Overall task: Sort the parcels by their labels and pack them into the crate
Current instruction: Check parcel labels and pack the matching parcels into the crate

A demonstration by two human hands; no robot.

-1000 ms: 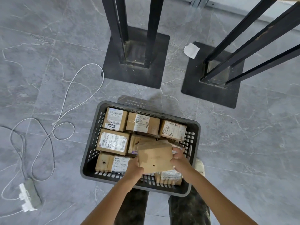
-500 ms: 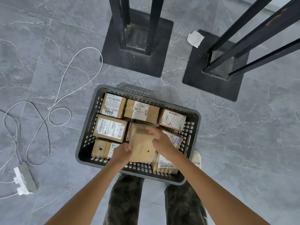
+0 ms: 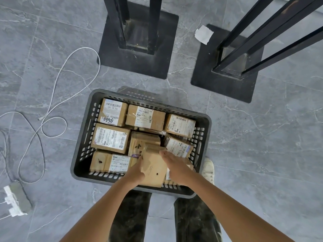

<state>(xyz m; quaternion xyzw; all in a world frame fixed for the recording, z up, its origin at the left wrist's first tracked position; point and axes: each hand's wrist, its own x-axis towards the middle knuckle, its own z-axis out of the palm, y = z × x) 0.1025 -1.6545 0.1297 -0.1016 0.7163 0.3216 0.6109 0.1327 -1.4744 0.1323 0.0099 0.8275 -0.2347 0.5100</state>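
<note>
The plain brown parcel point(image 3: 153, 169) sits tilted in the near middle of the crate point(image 3: 80, 155), showing no label. The left hand point(image 3: 135, 172) has its grip curled round the parcel's left edge. The right hand point(image 3: 174, 166) presses the right edge with fairly straight fingers. The parcel could wedge askew on the labelled parcels point(image 3: 178, 147) crowding that gap, or end up in the wrong group, since its label cannot be read. On the floor point(image 3: 262, 137) to the left lie a white cable point(image 3: 57, 81) and a power strip point(image 3: 17, 198). Beyond the crate stand two black stand bases point(image 3: 138, 67) and a paper scrap point(image 3: 204, 34).
</note>
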